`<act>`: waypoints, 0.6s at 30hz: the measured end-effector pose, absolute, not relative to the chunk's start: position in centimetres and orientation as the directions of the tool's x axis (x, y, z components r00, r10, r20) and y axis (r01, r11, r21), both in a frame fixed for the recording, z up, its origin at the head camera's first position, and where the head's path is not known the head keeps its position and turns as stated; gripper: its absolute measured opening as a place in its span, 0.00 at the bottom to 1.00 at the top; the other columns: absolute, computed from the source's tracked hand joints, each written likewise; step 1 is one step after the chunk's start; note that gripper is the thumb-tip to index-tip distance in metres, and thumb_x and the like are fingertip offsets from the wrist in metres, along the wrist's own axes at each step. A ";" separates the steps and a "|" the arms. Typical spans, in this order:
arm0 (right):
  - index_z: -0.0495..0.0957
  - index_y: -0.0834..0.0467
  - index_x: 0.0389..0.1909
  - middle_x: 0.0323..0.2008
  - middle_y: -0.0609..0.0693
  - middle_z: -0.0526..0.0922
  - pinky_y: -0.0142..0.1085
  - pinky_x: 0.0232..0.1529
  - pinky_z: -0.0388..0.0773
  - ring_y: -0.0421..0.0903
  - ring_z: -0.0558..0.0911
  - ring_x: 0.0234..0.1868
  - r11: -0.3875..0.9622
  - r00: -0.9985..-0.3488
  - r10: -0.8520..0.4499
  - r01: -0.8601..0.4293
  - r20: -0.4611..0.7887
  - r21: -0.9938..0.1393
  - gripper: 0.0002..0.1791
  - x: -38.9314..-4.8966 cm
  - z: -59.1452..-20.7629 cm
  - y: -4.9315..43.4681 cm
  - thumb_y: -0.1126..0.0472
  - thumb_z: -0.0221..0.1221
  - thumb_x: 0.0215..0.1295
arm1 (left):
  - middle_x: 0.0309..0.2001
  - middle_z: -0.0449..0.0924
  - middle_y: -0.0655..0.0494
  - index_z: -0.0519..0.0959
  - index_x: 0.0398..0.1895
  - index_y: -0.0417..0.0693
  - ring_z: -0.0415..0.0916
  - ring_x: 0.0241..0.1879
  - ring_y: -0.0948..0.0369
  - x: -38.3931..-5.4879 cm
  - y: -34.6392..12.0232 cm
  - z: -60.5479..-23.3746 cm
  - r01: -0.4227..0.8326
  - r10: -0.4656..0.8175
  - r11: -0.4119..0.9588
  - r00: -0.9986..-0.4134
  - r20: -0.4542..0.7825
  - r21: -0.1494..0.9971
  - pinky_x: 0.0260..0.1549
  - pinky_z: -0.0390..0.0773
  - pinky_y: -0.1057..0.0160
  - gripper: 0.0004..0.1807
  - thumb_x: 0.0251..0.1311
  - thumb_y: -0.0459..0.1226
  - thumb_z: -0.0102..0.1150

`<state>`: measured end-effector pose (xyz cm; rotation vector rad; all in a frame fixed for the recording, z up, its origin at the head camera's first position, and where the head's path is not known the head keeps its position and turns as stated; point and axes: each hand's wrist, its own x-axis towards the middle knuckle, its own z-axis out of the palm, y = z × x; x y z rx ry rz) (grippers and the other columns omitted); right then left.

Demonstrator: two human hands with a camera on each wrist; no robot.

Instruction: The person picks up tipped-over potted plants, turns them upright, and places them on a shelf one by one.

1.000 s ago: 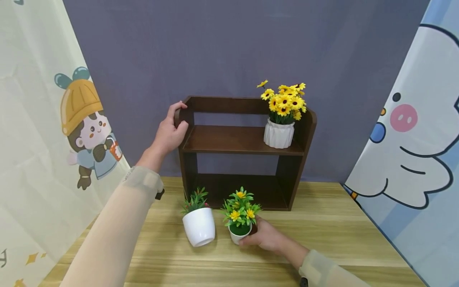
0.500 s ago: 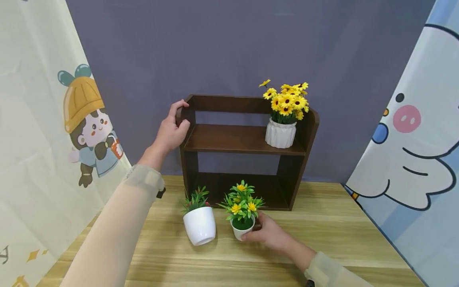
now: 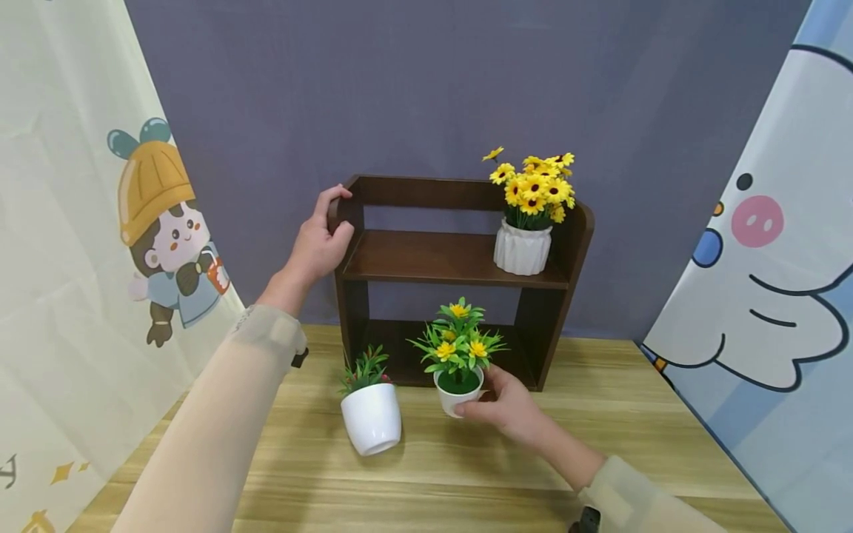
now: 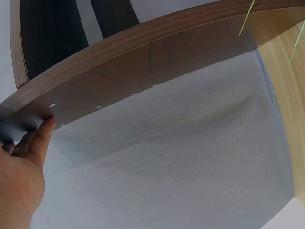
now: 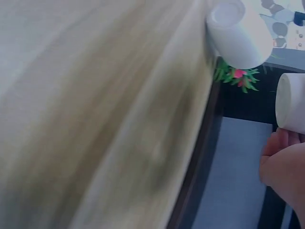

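My left hand [image 3: 318, 240] grips the upper left side panel of a dark brown two-tier shelf [image 3: 420, 255]; in the left wrist view its fingers [image 4: 42, 138] lie against the panel's outer face. My right hand [image 3: 509, 407] holds a small white pot with a yellow-flowered green plant [image 3: 458, 355] by the pot's right side, in front of the lower tier. In the right wrist view that pot [image 5: 291, 102] shows at the right edge, above the fingers. A larger white pot with a red-flowered plant [image 3: 371, 418] lies tipped on the table, its foliage toward the shelf.
A ribbed white pot of yellow sunflowers [image 3: 523, 248] stands on the upper tier at the right. The wood-grain table [image 3: 633, 414] runs back to a grey-purple curtain [image 3: 266, 96]. Cartoon-printed cloths hang left [image 3: 60, 222] and right [image 3: 786, 311].
My right hand has lifted the yellow-flowered plant off the table and brought it up and slightly right, toward the shelf's lower tier. My left hand stays on the side panel.
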<state>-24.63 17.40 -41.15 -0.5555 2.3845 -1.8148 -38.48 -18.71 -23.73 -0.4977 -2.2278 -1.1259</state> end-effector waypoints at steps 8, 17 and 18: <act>0.73 0.67 0.72 0.61 0.62 0.86 0.34 0.53 0.85 0.49 0.86 0.54 0.240 -0.939 -0.296 -0.248 0.173 -0.938 0.40 -24.9 -38.2 17.4 0.57 0.77 0.64 | 0.82 0.69 0.50 0.65 0.77 0.69 0.78 0.42 0.43 -38.5 -18.6 -23.8 0.563 0.063 0.577 -0.753 0.654 0.592 0.38 0.75 0.52 0.29 0.73 0.40 0.48; 0.74 0.62 0.73 0.62 0.61 0.85 0.35 0.52 0.86 0.52 0.85 0.55 0.250 -0.947 -0.244 -0.268 0.207 -0.931 0.38 -25.4 -35.5 17.1 0.55 0.76 0.67 | 0.80 0.71 0.47 0.65 0.77 0.68 0.78 0.42 0.42 -38.6 -18.6 -23.8 0.560 0.057 0.582 -0.752 0.657 0.590 0.38 0.75 0.52 0.30 0.73 0.40 0.48; 0.74 0.62 0.73 0.61 0.61 0.85 0.35 0.52 0.86 0.52 0.85 0.55 0.248 -0.947 -0.242 -0.273 0.214 -0.930 0.38 -25.5 -35.1 17.0 0.55 0.76 0.67 | 0.80 0.71 0.46 0.65 0.77 0.69 0.77 0.42 0.42 -38.6 -18.6 -23.8 0.558 0.057 0.583 -0.753 0.655 0.591 0.38 0.75 0.52 0.30 0.73 0.40 0.48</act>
